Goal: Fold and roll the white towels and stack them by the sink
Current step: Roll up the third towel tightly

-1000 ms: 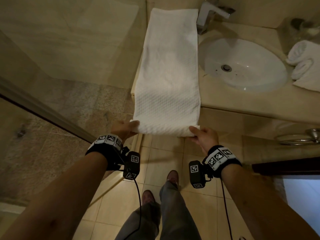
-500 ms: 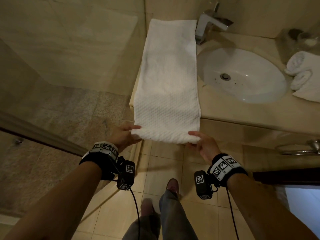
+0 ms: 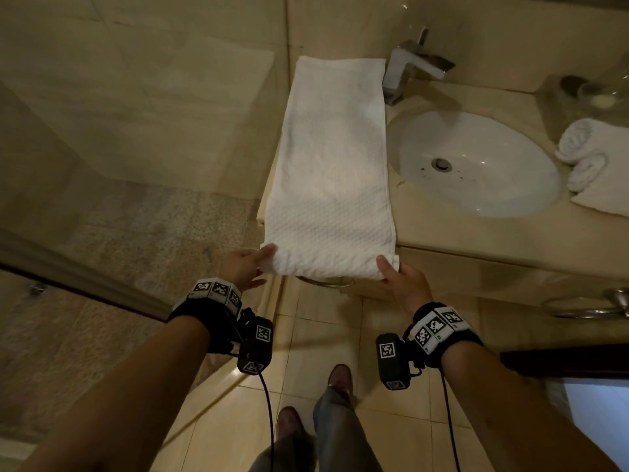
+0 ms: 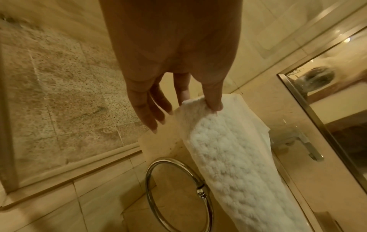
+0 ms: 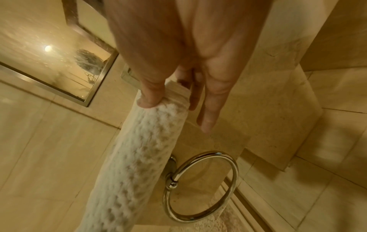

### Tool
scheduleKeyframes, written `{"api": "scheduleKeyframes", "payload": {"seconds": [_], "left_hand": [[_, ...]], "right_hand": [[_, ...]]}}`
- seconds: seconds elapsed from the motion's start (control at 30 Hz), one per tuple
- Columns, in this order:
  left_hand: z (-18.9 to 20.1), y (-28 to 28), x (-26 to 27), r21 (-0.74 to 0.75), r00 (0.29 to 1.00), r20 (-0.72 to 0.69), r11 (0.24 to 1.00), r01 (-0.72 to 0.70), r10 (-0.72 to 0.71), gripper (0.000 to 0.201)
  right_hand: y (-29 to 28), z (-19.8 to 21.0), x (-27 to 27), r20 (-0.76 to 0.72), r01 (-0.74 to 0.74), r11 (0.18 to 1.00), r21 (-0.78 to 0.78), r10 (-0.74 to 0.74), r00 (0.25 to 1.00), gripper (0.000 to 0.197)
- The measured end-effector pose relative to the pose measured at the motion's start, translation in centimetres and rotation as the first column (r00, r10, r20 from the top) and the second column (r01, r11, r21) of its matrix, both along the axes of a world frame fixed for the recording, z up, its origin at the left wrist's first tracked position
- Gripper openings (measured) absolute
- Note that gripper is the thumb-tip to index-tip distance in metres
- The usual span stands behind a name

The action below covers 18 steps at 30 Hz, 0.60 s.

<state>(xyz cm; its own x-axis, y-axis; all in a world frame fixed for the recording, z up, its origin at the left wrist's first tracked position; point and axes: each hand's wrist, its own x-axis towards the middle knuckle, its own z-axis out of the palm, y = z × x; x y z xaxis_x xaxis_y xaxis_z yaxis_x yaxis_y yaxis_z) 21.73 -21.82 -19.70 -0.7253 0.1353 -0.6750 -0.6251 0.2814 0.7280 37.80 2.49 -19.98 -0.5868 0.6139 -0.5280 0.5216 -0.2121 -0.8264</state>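
Observation:
A long white towel, folded into a narrow strip, lies on the counter left of the sink. Its near end hangs over the counter's front edge and is curled into the start of a roll. My left hand pinches the near left corner between thumb and forefinger, as the left wrist view shows. My right hand pinches the near right corner of the towel the same way. Two rolled white towels lie on another towel to the right of the sink.
A chrome faucet stands behind the sink. A metal towel ring hangs on the counter front under the towel's end; a second ring is at the right. A glass shower wall stands at the left. My shoes stand on the tiled floor.
The towel's near end has been turned up and away from me, so its roll is thicker. Both hands have moved forward toward the counter edge, keeping their hold on the corners.

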Motion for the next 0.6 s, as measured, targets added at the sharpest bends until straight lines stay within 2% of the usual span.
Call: {"api": "scheduleKeyframes", "payload": {"seconds": [0.07, 0.13, 0.2, 0.27, 0.37, 0.43, 0.5, 0.6], "left_hand": [[0.3, 0.2, -0.4, 0.046, 0.999, 0.01, 0.998, -0.049, 0.049, 0.03], [0.5, 0.3, -0.5, 0.085, 0.994, 0.009, 0.99, -0.109, 0.109, 0.041], [0.7, 0.4, -0.5, 0.066, 0.989, -0.044, 0.988, -0.138, 0.141, 0.049], [1.3, 0.8, -0.4, 0.055, 0.983, -0.13, 0.991, -0.125, 0.131, 0.036], [2.2, 1.4, -0.1, 0.082, 0.979, -0.196, 0.996, -0.044, 0.06, 0.009], [2.6, 1.3, -0.1, 0.089, 0.98, -0.188, 0.995, -0.051, 0.067, 0.01], [2.7, 1.0, -0.2, 0.087, 0.988, -0.151, 0.996, -0.01, 0.024, 0.016], [3.0, 0.7, -0.1, 0.127, 0.993, -0.102, 0.989, 0.08, -0.067, 0.045]], "right_hand": [[0.2, 0.2, -0.4, 0.001, 0.022, 0.998, 0.065, -0.022, 1.0, 0.039], [0.3, 0.3, -0.9, 0.001, 0.027, 0.992, 0.127, -0.027, 1.0, 0.048], [0.1, 0.6, -1.2, -0.062, 0.076, 0.987, 0.141, -0.068, 0.996, 0.048], [-0.3, 1.0, -1.5, -0.111, 0.103, 0.967, 0.231, -0.079, 0.991, 0.044], [-0.4, 1.2, -1.5, -0.157, 0.047, 0.949, 0.312, 0.003, 0.988, 0.027], [-0.1, 1.0, -1.6, -0.132, 0.008, 0.962, 0.273, 0.029, 0.991, 0.019], [0.1, 1.3, -1.9, -0.126, 0.007, 0.987, 0.163, 0.014, 0.992, 0.019], [0.3, 2.3, -2.3, -0.16, -0.021, 0.994, -0.111, 0.003, 0.987, 0.021]]}}
